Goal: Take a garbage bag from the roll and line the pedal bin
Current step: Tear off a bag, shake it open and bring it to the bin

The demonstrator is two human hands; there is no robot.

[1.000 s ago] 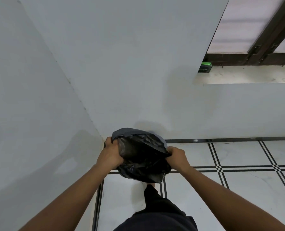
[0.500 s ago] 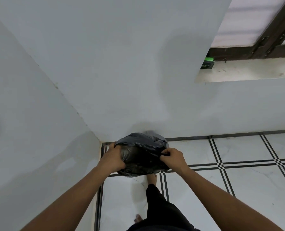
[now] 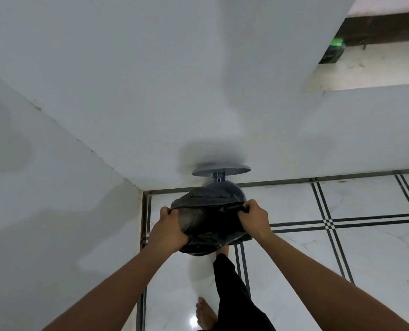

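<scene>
White walls meet in a corner here, and the pale marble floor [image 3: 342, 247] runs out wide and open to the right, crossed by black inlay lines. Tucked into that corner stands the grey pedal bin [image 3: 225, 188], its round lid [image 3: 221, 170] raised and leaning back against the wall. A black garbage bag [image 3: 210, 223] is draped over the bin's mouth, its far edge folded over the back rim, its near side hanging slack and crinkled down the front. The left hand [image 3: 168, 231] has its fingers curled tight around the bag's left edge, bunching the plastic. The right hand [image 3: 253, 218] pinches the bag's right edge the same way, knuckles up. Both hands are well apart, one on each side of the bin. A bare foot [image 3: 222, 250] sits right at the bin's base, under the hanging bag; a second foot [image 3: 205, 314] stands further back. Up at right, a window ledge [image 3: 365, 72] carries a blurred green object [image 3: 337, 43].
</scene>
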